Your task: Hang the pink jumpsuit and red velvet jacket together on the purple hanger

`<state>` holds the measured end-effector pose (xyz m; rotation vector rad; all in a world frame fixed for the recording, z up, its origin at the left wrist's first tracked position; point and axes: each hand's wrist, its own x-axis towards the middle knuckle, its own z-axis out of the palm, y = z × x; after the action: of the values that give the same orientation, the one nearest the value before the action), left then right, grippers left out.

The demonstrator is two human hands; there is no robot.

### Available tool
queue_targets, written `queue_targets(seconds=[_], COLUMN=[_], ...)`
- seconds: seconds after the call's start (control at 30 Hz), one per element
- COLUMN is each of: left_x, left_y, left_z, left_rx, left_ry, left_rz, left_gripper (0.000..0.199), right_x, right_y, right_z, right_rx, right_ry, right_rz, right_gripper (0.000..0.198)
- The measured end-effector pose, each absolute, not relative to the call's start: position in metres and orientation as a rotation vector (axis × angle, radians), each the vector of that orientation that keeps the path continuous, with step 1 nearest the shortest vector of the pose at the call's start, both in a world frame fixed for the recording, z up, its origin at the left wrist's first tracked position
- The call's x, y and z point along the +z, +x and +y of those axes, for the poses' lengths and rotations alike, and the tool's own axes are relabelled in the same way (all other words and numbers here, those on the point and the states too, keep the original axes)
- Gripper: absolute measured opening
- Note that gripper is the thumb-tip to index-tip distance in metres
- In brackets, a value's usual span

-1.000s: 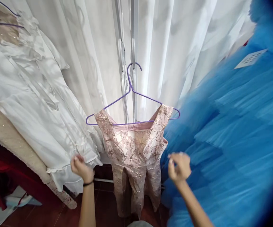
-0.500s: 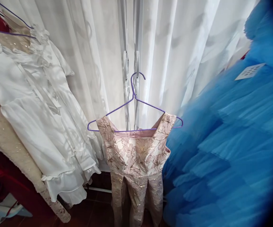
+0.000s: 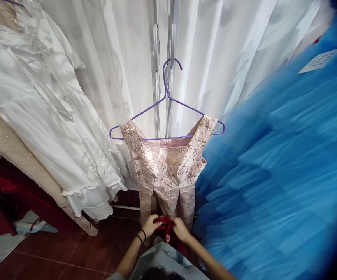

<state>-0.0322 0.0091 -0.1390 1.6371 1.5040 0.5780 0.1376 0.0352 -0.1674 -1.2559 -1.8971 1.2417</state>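
Observation:
My left hand point(image 3: 150, 226), with dark bands on its wrist, is closed on the left side of a dark red cloth point(image 3: 166, 227). On the other side my right hand point(image 3: 181, 229) grips the same cloth. Small pale marks show on the bunched fabric, and its lower part is hidden by my body. Just beyond both hands hangs a pink and gold floral dress point(image 3: 168, 167). Its straps rest over a purple wire hanger point(image 3: 167, 94), whose hook is caught on a grey metal fitting point(image 3: 172, 42).
White curtains point(image 3: 209, 50) form the background. White ruffled dresses point(image 3: 48, 116) and a beige sparkly garment point(image 3: 19, 155) hang on the left. A large blue tulle dress point(image 3: 267, 167) fills the right, bearing a white tag point(image 3: 320, 60). Below lies a dark red tiled floor point(image 3: 60, 249).
My view has tilted down, so the dress and hanger sit higher in the picture. Both hands and the red cloth have come into view at the bottom.

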Motion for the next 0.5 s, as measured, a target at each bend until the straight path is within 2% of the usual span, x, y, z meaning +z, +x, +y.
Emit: queue_targets(seconds=[0.07,0.3,0.4,0.5], left_x=[-0.110,0.111,0.173,0.194], left_y=[-0.049,-0.071,-0.064,-0.056], left_z=[0.029,0.051,0.060,0.074], left_rx=[0.657,1.184,1.347,1.499], left_ry=[1.620,1.986,2.080,2.003], left_rz=[1.433,1.127,1.116,1.092], left_gripper=[0.003,0.035,0.025,0.014], right_x=[-0.128,0.118,0.189,0.215], right_y=[0.146,0.167,0.168,0.164], right_z=[0.058,0.103,0.119,0.129], right_rx=[1.201,0.778,0.473,0.227], right_ry=[-1.190,-0.811,-0.757,-0.767], right_rz=[-1.963,-2.089,-2.065,-2.009], right_gripper=[0.024,0.038,0.034,0.035])
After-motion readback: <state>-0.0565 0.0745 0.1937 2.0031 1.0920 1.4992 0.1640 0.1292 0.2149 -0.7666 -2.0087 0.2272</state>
